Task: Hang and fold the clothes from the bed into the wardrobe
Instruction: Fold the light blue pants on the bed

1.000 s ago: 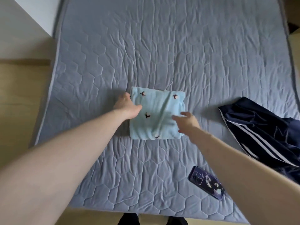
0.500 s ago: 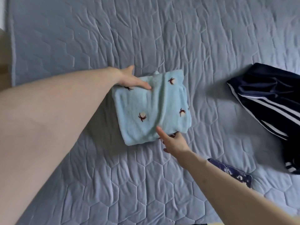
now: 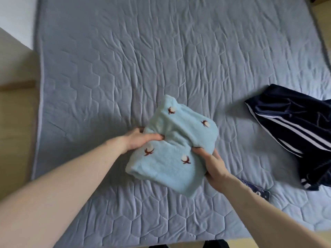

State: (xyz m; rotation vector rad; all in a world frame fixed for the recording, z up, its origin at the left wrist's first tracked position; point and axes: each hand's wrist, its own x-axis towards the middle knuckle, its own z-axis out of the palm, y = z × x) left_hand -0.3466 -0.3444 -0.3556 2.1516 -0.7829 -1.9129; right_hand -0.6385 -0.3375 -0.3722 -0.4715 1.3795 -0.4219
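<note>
A folded light-blue fleece garment (image 3: pixel 172 158) with small brown-and-white motifs is lifted a little off the grey quilted bed (image 3: pixel 161 59), bent in the middle. My left hand (image 3: pixel 141 140) grips its left edge, thumb on top. My right hand (image 3: pixel 213 161) grips its right side, fingers tucked underneath. A dark navy garment with white stripes (image 3: pixel 295 127) lies crumpled at the bed's right side. The wardrobe is out of sight.
A phone in a dark blue patterned case (image 3: pixel 258 191) lies on the bed behind my right forearm. Wooden floor (image 3: pixel 16 131) runs along the bed's left side, with a white wall (image 3: pixel 14 18) at the top left. Dark shoe tips (image 3: pixel 213 244) show at the bottom edge.
The blue garment lay flat on the bed with my hands at its edges. Both hands have now closed on it and raised it, and it sags in the middle.
</note>
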